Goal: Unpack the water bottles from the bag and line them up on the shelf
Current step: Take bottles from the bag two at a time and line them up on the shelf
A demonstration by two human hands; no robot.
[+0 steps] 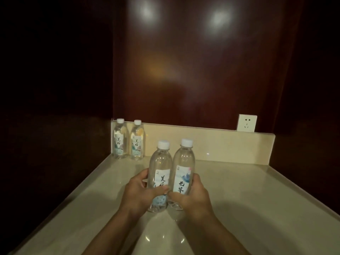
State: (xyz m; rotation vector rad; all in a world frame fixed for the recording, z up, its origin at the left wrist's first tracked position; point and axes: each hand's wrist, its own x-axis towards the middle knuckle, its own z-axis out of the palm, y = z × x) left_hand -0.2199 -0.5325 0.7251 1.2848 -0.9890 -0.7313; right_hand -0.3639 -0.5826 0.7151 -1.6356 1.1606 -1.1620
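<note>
Two clear water bottles with white caps and pale labels stand upright side by side at the shelf's back left corner, one (120, 138) against the left wall, the other (137, 140) just right of it. In the middle of the view my left hand (140, 192) grips a third bottle (160, 162) low on its body. My right hand (191, 196) grips a fourth bottle (184, 161). Both held bottles are upright and touch each other over the cream shelf (239, 190). No bag is in view.
A low cream backsplash (211, 144) runs along the back of the shelf under a dark glossy wooden panel (193, 70). A white wall socket (246, 123) sits at the back right. Dark walls close in on the left and right.
</note>
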